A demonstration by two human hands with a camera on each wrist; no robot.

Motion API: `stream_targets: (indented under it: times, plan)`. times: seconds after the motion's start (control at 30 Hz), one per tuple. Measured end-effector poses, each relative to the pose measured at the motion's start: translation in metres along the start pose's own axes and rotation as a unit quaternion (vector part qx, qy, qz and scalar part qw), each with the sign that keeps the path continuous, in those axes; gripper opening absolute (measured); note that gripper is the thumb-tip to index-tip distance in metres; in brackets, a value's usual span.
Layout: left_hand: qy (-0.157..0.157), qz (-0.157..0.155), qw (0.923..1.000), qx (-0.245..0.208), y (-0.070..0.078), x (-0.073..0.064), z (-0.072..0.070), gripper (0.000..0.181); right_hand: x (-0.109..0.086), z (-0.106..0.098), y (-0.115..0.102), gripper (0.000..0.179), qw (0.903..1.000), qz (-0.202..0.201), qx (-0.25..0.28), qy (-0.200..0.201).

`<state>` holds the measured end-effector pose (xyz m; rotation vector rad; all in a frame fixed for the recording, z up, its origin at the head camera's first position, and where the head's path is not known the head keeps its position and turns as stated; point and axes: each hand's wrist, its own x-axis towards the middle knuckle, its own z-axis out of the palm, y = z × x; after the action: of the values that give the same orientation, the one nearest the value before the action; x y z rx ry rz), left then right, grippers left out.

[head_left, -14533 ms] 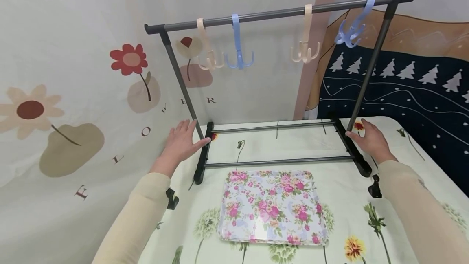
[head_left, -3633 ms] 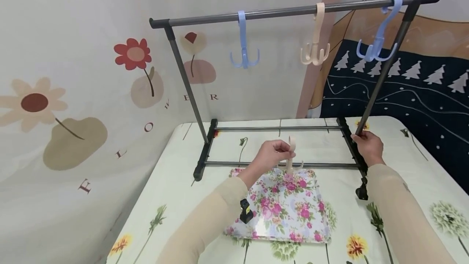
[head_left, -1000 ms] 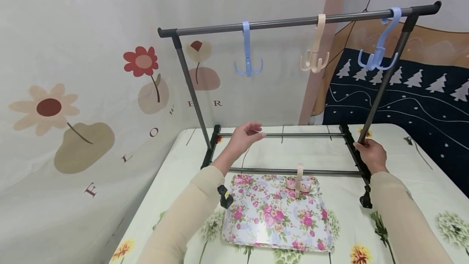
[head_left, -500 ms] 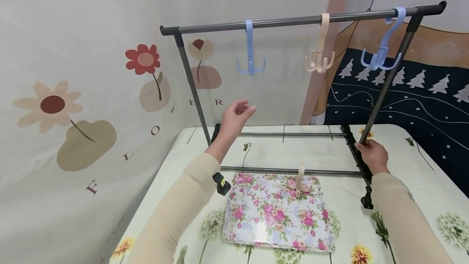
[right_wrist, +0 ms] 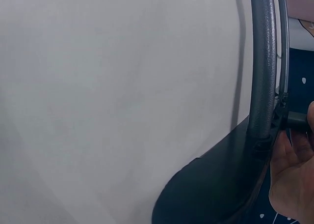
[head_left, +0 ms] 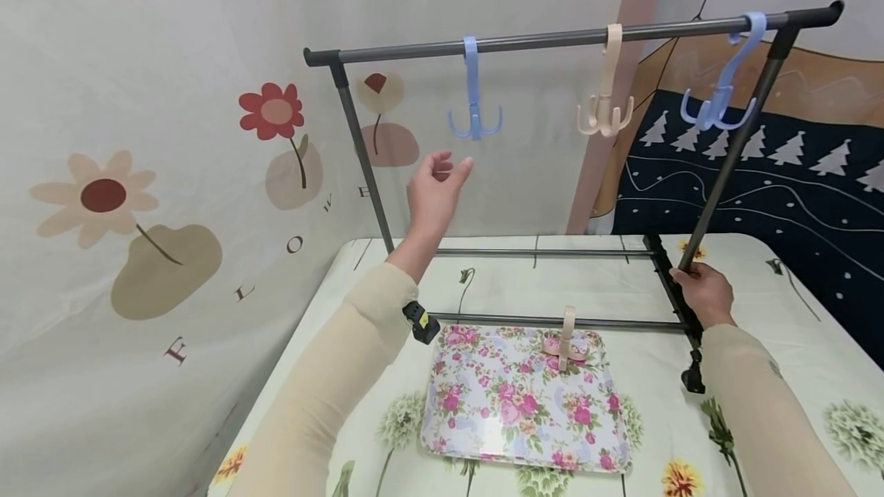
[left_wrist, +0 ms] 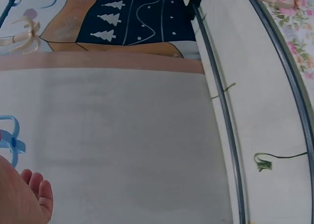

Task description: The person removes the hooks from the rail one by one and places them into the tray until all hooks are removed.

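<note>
My left hand is raised in front of the back wall, below a blue four-prong hook. Its fingers are loosely bent, with nothing in them; part of this hand also shows in the left wrist view. At the right, my right hand grips the lower end of the dark metal rack's upright. A beige hook and another blue hook hang farther right on the top bar. One more beige hook lies at the back right of the floral tray.
The rack's two lower rails run across the table behind the tray, the nearer one close to its back edge. A flower-print curtain stands at the left, and a dark tree-print cloth at the right.
The leftmost beige hook came off the bar, was held in my left hand, and now lies on the tray. My left hand has since risen toward the blue hook. My right hand keeps its grip.
</note>
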<state>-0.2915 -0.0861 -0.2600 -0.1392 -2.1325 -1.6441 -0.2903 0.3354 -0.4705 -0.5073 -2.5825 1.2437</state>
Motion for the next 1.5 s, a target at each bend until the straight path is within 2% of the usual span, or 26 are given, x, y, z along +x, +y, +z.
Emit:
stream_targets:
  times: [0.2,0.33,0.6,0.77,0.93,1.2,1.5]
  plan:
    - [0.04,0.012,0.9991,0.005,0.02,0.009,0.0,0.046,0.001,0.0,0.0,0.047,1.0,-0.006,-0.002,-0.002]
    - [0.048,0.014,0.9988,0.002,0.033,0.014,0.002,0.048,0.002,0.0,0.001,0.047,1.0,-0.003,-0.004,-0.002]
    - [0.074,0.025,0.997,-0.002,0.06,0.027,0.014,0.045,0.0,-0.001,0.0,0.047,1.0,0.003,-0.004,-0.004]
    - [0.094,0.02,0.9954,0.003,0.074,0.034,0.024,0.043,-0.001,-0.001,0.001,0.047,1.0,-0.002,-0.001,-0.003]
    - [0.127,0.014,0.9912,0.033,0.082,0.042,0.033,0.041,0.0,-0.001,0.002,0.048,1.0,-0.001,-0.002,-0.006]
    - [0.166,-0.015,0.9847,0.05,0.094,0.052,0.044,0.041,0.0,0.0,0.001,0.047,0.9999,-0.01,-0.007,0.001]
    - [0.2,-0.027,0.9781,0.052,0.094,0.06,0.056,0.037,-0.001,0.001,0.001,0.048,1.0,0.0,-0.003,0.002]
